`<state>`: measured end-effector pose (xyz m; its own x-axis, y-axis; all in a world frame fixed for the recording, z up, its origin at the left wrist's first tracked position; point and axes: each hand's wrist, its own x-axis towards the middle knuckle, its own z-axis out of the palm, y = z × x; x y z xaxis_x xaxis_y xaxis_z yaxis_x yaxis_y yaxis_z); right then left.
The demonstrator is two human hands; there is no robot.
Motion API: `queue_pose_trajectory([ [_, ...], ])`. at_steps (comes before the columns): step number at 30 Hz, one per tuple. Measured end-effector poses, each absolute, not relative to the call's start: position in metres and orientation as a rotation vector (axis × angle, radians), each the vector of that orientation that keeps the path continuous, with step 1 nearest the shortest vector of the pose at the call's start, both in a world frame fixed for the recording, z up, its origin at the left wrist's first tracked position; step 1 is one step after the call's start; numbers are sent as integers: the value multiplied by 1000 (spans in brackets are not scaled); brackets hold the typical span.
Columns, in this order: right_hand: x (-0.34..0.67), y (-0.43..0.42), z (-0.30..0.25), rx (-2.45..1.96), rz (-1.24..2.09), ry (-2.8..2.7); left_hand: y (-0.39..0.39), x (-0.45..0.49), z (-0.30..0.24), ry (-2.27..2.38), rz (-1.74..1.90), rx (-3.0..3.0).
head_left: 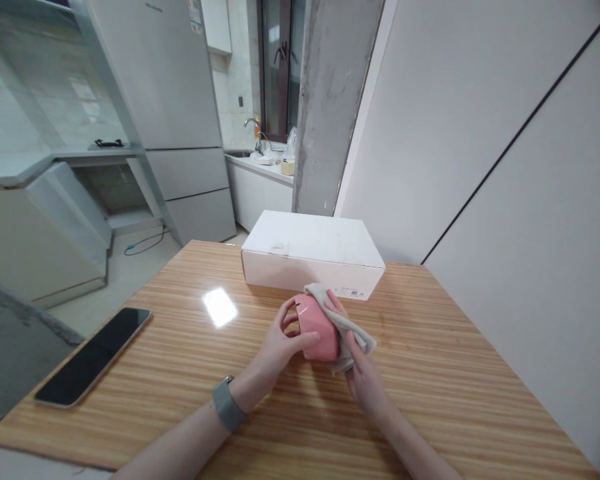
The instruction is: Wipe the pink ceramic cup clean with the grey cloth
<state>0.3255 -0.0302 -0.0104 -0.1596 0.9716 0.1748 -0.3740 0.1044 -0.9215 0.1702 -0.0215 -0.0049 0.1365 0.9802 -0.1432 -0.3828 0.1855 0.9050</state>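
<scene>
A glossy pink faceted object (316, 330), its kind not clear and perhaps hollow like a cup or small pot, is held tilted over the table. My left hand (287, 340) grips it from the left, thumb on the near side and fingers round the far side. On its right side lies a light grey cloth (347, 330), bunched in my right hand (363, 373), which presses it against the pink surface. Part of the pink object is covered by the cloth. A watch with a grey-green band (228, 404) is on my left wrist.
Behind my hands a white cardboard box (313, 240) stands on the wood-grain table (180, 373). A dark-screened phone (94, 357) lies by the left edge. A white wall (480, 167) borders the right side. Beyond are a fridge (155, 80) and a sink counter (260, 187).
</scene>
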Motion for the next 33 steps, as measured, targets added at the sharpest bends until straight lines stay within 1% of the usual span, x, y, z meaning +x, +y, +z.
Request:
queue_pose_trajectory([
  [3,327,-30,-16,-745,1357,-1192,-23,170,-3,839,1108,770],
  [6,327,-30,-12,-719,1401,-1168,-25,170,2,848,1106,779],
  [12,324,-32,5,-717,1460,-984,-25,171,5,795,1145,894],
  [16,324,-33,12,-703,1495,-894,-24,172,3,843,1147,976],
  [25,324,-31,12,-673,1530,-928,-16,167,-2,950,1143,955],
  [29,322,-30,12,-705,1473,-978,-19,169,-2,931,1168,919],
  [33,324,-28,-1,-705,1451,-1047,-25,172,3,824,1180,832],
])
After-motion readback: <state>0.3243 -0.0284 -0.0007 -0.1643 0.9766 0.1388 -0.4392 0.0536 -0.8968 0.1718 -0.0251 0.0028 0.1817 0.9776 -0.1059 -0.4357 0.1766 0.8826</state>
